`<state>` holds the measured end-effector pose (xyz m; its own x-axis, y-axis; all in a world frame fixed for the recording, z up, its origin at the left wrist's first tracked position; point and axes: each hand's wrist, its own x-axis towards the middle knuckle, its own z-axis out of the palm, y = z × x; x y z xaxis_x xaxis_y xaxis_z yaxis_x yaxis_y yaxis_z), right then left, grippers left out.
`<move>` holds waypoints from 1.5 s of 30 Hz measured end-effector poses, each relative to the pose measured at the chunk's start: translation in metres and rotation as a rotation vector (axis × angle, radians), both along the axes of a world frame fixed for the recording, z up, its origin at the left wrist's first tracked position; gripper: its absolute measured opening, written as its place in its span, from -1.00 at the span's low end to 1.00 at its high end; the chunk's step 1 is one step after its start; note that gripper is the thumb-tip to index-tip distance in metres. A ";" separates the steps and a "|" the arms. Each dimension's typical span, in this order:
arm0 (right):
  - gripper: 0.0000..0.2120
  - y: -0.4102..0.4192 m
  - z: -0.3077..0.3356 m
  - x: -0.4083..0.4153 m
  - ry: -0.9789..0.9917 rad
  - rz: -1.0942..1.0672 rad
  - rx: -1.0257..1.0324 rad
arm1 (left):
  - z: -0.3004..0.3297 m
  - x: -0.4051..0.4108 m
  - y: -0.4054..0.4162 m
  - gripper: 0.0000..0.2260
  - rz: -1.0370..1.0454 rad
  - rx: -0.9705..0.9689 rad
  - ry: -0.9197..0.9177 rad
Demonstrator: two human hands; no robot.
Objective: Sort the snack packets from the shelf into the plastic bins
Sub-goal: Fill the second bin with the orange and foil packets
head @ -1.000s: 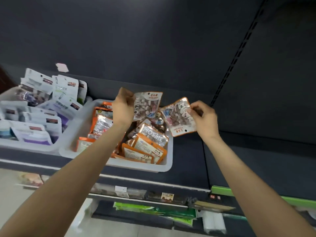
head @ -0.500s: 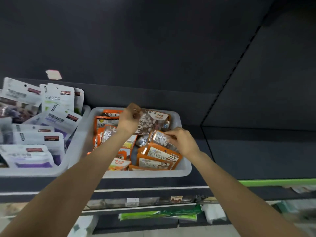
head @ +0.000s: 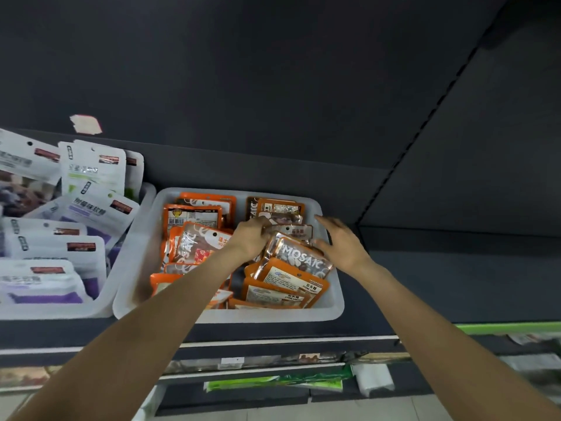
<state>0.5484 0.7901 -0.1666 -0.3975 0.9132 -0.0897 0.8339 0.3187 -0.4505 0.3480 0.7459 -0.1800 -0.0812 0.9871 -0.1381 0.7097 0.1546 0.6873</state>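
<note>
right hand [head: 341, 244] spread by orange-packet bin's [head: 230, 316] right rim

Left hand [head: 252, 238] curled, right hand [head: 341, 244] spread

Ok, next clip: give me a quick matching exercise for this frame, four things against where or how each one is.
Things:
1. left hand
2. right hand
3. orange packets
4. white and purple packets

States:
A. in the left bin
B. fingers spread, holding nothing
C. in the right bin
D. fingers curled on a packet

Pairs: 1-D, 2-B, 3-C, 4-A
</note>
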 end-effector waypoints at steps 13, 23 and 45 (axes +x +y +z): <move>-0.41 0.065 -0.032 -0.024 -0.126 0.167 -0.011 | -0.032 -0.010 0.032 -0.64 0.224 0.073 0.061; -0.70 0.080 -0.037 -0.036 -0.021 0.212 0.281 | -0.038 -0.013 0.040 -0.49 0.381 0.194 -0.025; -0.74 0.077 -0.038 -0.054 -0.112 0.180 0.424 | -0.024 -0.045 0.056 -0.92 0.572 0.342 -0.078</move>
